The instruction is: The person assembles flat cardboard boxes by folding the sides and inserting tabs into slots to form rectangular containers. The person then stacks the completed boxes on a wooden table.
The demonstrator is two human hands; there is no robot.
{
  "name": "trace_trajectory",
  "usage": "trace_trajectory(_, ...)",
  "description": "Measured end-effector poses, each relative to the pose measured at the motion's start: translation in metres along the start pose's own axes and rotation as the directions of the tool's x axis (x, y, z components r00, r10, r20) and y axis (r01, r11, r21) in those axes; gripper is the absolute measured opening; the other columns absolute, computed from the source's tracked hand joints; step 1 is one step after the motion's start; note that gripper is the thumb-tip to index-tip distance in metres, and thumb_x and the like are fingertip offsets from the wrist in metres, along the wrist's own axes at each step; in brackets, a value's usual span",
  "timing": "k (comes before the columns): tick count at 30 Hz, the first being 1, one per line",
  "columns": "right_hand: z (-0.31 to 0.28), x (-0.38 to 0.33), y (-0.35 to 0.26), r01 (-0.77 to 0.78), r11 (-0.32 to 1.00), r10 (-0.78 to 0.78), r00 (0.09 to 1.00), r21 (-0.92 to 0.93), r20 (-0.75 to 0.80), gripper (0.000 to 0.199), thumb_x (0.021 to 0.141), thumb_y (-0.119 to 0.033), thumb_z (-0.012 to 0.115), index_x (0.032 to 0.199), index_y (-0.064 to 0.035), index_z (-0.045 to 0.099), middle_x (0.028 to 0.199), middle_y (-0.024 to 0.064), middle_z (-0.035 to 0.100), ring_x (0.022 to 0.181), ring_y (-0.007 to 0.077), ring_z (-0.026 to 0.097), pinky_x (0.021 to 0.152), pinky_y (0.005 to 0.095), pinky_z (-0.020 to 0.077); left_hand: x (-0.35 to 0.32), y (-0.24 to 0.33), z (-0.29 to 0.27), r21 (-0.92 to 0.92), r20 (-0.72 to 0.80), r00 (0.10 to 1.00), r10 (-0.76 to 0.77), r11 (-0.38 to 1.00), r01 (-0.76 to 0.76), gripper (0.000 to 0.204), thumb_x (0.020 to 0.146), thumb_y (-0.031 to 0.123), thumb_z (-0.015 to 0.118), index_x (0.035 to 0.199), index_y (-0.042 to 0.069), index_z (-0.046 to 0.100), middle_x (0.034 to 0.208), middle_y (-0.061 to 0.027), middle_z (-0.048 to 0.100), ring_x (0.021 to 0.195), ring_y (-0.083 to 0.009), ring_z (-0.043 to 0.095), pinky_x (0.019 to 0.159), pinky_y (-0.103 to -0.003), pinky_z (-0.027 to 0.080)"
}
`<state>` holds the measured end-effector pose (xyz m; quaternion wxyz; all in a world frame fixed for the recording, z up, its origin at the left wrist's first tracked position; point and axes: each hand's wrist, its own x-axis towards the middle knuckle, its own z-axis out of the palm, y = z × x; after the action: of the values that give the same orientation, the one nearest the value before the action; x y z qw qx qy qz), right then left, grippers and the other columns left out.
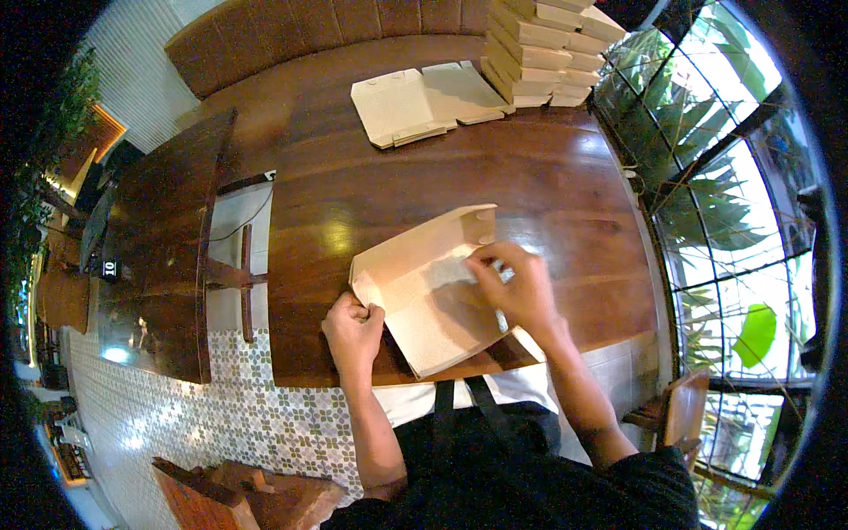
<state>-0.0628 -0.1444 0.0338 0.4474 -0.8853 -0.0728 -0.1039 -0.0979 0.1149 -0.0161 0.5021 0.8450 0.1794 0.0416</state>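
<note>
An unfolded cardboard box (428,322) lies near the front edge of the wooden table, its far flap standing up. My left hand (353,329) is closed on the box's left side, thumb and fingers pinching the cardboard near a corner. Over the right part of the box, my right hand (519,287) is curled with its fingertips together, slightly blurred. Something pale shows beside its fingers and below the palm; what it is cannot be made out. A shadow of this hand falls on the box's inner face.
Another flat, opened cardboard box (397,102) lies at the table's far side. Beside it rises a tall stack of folded boxes (543,57). A second dark table (159,256) stands to the left, a wooden chair (238,495) at lower left, and a gridded window (724,221) on the right.
</note>
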Motion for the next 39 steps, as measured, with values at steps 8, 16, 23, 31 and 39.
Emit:
trace_trajectory(8, -0.055, -0.004, 0.048, -0.412, 0.883, 0.379, 0.908, 0.224, 0.177, 0.042, 0.102, -0.032, 0.073, 0.132, -0.0045, 0.066, 0.117, 0.013, 0.075, 0.102, 0.0179, 0.07, 0.087, 0.0339, 0.056, -0.022, -0.001, 0.005, -0.565, 0.294, 0.951, -0.092, 0.786, 0.25, 0.058, 0.1, 0.001, 0.061, 0.147, -0.003, 0.028, 0.112, -0.0284, 0.071, 0.089, -0.0309, 0.077, 0.073, -0.041, 0.069)
trace_trajectory(16, -0.077, 0.048, 0.016, -0.004, 0.988, -0.029, 0.977, 0.155, 0.212, 0.054, 0.075, 0.006, 0.079, 0.127, -0.0038, 0.07, 0.122, 0.0131, 0.075, 0.114, 0.0211, 0.07, 0.099, 0.0353, 0.0555, -0.067, -0.006, 0.005, -0.133, 0.859, 0.488, -0.156, 0.852, 0.506, 0.06, 0.107, 0.034, 0.066, 0.15, 0.002, 0.041, 0.106, -0.0262, 0.074, 0.097, -0.0268, 0.077, 0.083, -0.038, 0.064)
trace_trajectory(23, -0.102, 0.131, -0.056, 0.421, 0.903, -0.394, 0.738, 0.083, 0.548, 0.041, 0.07, 0.006, 0.072, 0.11, -0.0014, 0.078, 0.101, 0.0146, 0.079, 0.1, 0.0311, 0.076, 0.093, 0.0378, 0.059, -0.032, 0.002, -0.036, -0.412, 0.313, 0.946, -0.087, 0.885, 0.218, 0.058, 0.106, 0.033, 0.065, 0.15, -0.002, 0.047, 0.136, -0.0213, 0.066, 0.112, -0.0257, 0.071, 0.09, -0.038, 0.061)
trace_trajectory(31, -0.011, 0.11, -0.075, 0.724, 0.684, -0.662, 0.667, -0.088, 0.343, 0.05, 0.076, -0.002, 0.078, 0.125, -0.0121, 0.072, 0.136, 0.0108, 0.066, 0.136, 0.0333, 0.054, 0.116, 0.0486, 0.0416, -0.015, 0.008, 0.001, -0.402, 0.238, 0.971, 0.002, 0.911, 0.096, 0.036, 0.101, 0.003, 0.068, 0.133, -0.01, 0.06, 0.117, -0.015, 0.074, 0.102, -0.0144, 0.069, 0.089, -0.026, 0.054)
trace_trajectory(39, 0.0, -0.019, -0.031, 0.414, 0.905, -0.426, 0.865, 0.1, 0.266, 0.041, 0.081, -0.016, 0.084, 0.12, -0.0087, 0.072, 0.126, 0.0082, 0.069, 0.124, 0.0326, 0.061, 0.11, 0.047, 0.0442, -0.023, -0.026, 0.026, -0.574, 0.001, 1.0, 0.018, 0.819, -0.014, 0.04, 0.101, 0.005, 0.069, 0.135, -0.012, 0.058, 0.123, -0.0195, 0.072, 0.111, -0.0181, 0.069, 0.096, -0.03, 0.054)
